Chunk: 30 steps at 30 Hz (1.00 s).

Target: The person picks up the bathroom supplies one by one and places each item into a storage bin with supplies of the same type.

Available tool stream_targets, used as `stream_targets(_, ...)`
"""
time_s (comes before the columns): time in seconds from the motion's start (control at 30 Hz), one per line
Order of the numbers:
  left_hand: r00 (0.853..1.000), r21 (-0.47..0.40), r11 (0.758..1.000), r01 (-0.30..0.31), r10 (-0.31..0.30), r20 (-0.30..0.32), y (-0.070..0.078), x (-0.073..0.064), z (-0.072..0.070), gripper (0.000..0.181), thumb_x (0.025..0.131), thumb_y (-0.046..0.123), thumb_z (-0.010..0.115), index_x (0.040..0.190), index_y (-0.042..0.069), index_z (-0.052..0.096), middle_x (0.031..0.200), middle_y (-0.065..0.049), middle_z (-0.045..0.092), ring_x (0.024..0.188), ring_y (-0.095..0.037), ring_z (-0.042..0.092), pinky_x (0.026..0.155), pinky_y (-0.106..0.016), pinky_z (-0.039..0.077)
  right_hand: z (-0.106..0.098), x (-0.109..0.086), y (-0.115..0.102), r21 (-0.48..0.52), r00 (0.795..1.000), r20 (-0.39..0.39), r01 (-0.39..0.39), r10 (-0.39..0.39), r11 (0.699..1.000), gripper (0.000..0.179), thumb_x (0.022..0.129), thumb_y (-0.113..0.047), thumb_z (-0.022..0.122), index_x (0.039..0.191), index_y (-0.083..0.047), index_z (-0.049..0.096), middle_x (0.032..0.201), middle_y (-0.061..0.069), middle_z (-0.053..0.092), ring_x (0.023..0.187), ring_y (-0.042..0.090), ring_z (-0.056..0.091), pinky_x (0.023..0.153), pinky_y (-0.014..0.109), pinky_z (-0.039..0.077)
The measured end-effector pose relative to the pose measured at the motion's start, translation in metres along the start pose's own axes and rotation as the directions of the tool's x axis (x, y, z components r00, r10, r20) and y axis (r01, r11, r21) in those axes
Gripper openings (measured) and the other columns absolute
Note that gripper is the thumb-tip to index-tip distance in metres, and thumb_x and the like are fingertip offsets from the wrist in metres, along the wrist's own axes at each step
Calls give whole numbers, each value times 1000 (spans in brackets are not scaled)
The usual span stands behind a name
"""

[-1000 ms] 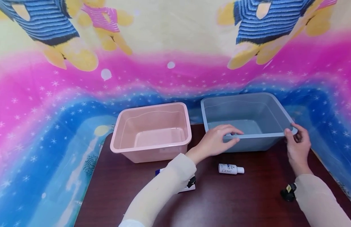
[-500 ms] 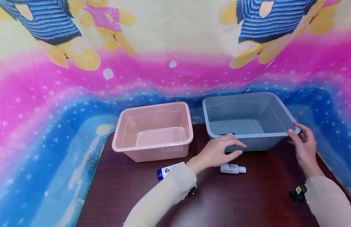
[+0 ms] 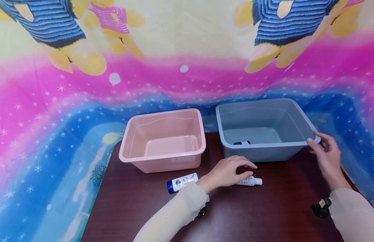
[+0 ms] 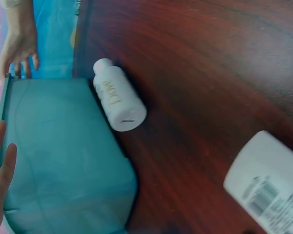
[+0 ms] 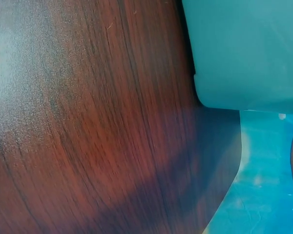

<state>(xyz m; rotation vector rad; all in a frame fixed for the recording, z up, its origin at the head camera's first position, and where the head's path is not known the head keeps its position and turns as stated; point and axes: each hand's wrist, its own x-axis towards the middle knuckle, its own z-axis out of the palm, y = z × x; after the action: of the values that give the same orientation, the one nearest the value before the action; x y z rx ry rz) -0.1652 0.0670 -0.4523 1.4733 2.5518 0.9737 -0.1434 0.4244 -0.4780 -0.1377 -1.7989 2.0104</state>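
My left hand [image 3: 224, 171], fingers spread and holding nothing, hovers in front of the grey-blue plastic basin [image 3: 265, 153]. It partly covers a small white Dove bottle [image 3: 249, 181] lying on the table in the head view. That same bottle [image 4: 118, 97] shows whole in the left wrist view, beside the basin. At the basin's front right corner my right hand [image 3: 329, 159] grips the rim, thumb on top and fingers at the outer side. Inside the basin, a dark blue and white item [image 3: 242, 143] shows just above the front rim, mostly hidden.
A pink basin [image 3: 162, 164] stands to the left. Before it lies a white tube with a blue cap [image 3: 181, 183], partly behind my left sleeve. A white container with a barcode [image 4: 268, 185] shows in the left wrist view. A printed cloth [image 3: 181, 80] hangs behind the dark wooden table [image 3: 235, 218].
My left hand has drawn back from the basin's front rim, down over the Dove bottle. The blue and white item in the basin has come into view. My right hand stays on the rim.
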Motion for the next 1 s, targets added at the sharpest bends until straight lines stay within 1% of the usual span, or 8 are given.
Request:
stream_targets(0.17,999,-29,999,44,-44,14,-3,-5,10,27,98,33,63,125,29,67,118,17,62,106,6,52,89,-6,36,0,-1,0,21,1000,-28,-3,3,1000,43,95,2,62,136,-8,57,115,-7,64,85,0,65,67,12,52)
stream_targets(0.27,998,-25,998,65,-65,18,-3,-8,16,27,98,35,63,124,30,68,119,18,62,108,6,52,90,-6,36,2,-1,0,47,999,-50,-4,6,999,41,94,3,62,134,-9,59,117,-7,64,85,1,65,66,13,53)
stream_targets(0.43,997,-1,997,75,-75,27,-4,-11,25,26,98,37,62,123,32,67,122,20,61,114,7,49,95,-8,34,4,0,2,80,997,-73,6,0,997,40,94,4,62,131,-9,61,119,-5,64,86,1,66,65,14,53)
stream_targets(0.57,997,8,997,77,-78,24,-6,-12,30,26,98,37,63,123,33,67,121,20,61,113,7,49,93,-8,35,4,0,3,82,998,-66,21,-15,996,40,94,5,61,132,-7,60,118,-5,65,86,2,66,65,14,53)
stream_targets(0.77,994,4,994,106,-106,26,-12,-13,38,26,97,37,64,122,32,68,120,19,61,112,7,49,93,-7,35,3,-1,3,84,998,-53,23,-19,996,40,95,5,60,133,-8,60,117,-6,65,86,2,65,66,14,53)
stream_targets(1.0,989,-19,989,145,-144,30,-19,-14,48,27,97,38,64,122,32,68,120,19,61,109,6,50,91,-7,36,6,0,3,110,995,-99,16,-5,994,39,94,6,61,130,-7,61,115,-5,67,85,2,65,63,15,53)
